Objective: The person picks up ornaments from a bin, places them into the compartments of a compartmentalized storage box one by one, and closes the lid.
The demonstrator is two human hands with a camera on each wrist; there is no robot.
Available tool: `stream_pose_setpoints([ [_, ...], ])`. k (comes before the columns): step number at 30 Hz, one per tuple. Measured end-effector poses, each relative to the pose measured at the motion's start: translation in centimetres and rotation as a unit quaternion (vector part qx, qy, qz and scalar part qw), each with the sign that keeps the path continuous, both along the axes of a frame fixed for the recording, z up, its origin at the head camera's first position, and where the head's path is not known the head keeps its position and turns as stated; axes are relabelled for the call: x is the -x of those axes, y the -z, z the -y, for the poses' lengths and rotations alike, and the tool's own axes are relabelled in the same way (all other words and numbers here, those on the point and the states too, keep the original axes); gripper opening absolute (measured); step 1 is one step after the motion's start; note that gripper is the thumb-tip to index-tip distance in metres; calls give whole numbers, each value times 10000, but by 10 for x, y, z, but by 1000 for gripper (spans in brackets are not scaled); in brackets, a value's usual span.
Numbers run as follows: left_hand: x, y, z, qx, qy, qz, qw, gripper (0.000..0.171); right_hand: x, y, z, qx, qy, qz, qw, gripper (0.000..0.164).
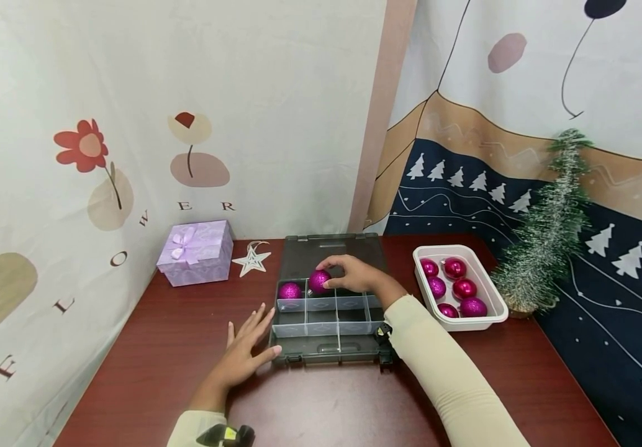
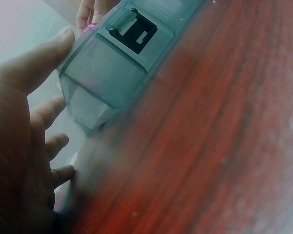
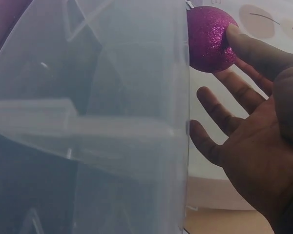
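Between thumb and fingers my right hand point(image 1: 349, 274) pinches a glittery magenta bauble point(image 3: 211, 40) at the back row of a divided plastic organizer box point(image 1: 321, 358). The box's dark lid lies folded back behind it. Another glitter bauble point(image 1: 290, 290) sits in the back-left compartment, just left of the held one. My left hand point(image 1: 245, 347) is spread at the box's front-left corner, its thumb point(image 2: 58, 46) against the box side and its fingers extended. The compartments of the front and middle rows hold nothing.
At right a white tray point(image 1: 491, 310) holds several shiny and glittery magenta baubles. Beside it stands a small frosted tree point(image 1: 544, 242). A lilac gift box point(image 1: 200, 257) and a white star ornament point(image 1: 251, 261) are at back left. Printed cloth walls edge the table.
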State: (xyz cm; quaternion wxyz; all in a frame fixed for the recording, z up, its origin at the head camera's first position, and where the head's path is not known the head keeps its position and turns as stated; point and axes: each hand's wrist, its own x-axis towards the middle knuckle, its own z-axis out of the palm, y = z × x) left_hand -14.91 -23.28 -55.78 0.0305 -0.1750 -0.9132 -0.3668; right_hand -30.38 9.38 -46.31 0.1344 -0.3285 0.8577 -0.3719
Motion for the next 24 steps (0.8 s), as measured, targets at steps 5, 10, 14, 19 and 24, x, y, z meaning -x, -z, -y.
stream_pose_setpoints([
  [5, 0, 0, 0, 33, -17, 13, 10000, 85, 1, 5, 2, -131, 59, 59, 9999, 39],
  [10, 0, -1, -1, 32, -16, 37, 10000, 85, 0, 7, 2, -221, 151, 101, 9996, 37],
  [14, 0, -1, -1, 5, -18, 27, 10000, 84, 1, 10, 2, -284, 146, 109, 9994, 37],
  [19, 0, 0, -1, -7, -1, 8, 10000, 84, 2, 16, 1, -397, 98, 114, 9991, 38],
  [24, 0, 1, 0, -25, 8, 3, 10000, 84, 3, 20, 0, -355, 119, 104, 9992, 38],
])
